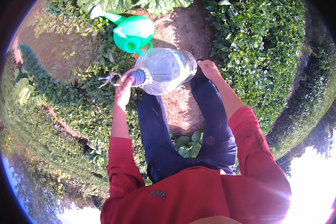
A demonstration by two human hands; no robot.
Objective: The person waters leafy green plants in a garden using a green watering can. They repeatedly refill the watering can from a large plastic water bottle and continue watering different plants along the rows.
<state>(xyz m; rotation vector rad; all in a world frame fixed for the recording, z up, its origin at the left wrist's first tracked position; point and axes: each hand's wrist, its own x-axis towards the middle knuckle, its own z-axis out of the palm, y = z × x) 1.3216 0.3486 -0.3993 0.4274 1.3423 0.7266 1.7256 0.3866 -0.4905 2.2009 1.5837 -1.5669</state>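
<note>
A large clear plastic bottle (168,70) lies tilted sideways in front of my knees, its neck pointing left and its base right. My left hand (123,91) has its fingers around the blue screw cap (138,77) at the neck. A pale string (109,79) dangles by these fingers. Curled fingers of my right hand (210,69) are at the bottle's base; whether they grip it cannot be made out. Just beyond the bottle is a green plastic watering can (137,30). Its white sprinkler head (97,12) points to the upper left, and its round filling opening (132,44) faces me.
Clipped leafy hedges (257,56) flank a strip of bare soil (182,25) on both sides. Large green leaves (156,5) overhang the far end. Between my legs in dark blue trousers (162,140) grows a small broad-leaved plant (189,145). Strong sun glares at lower right.
</note>
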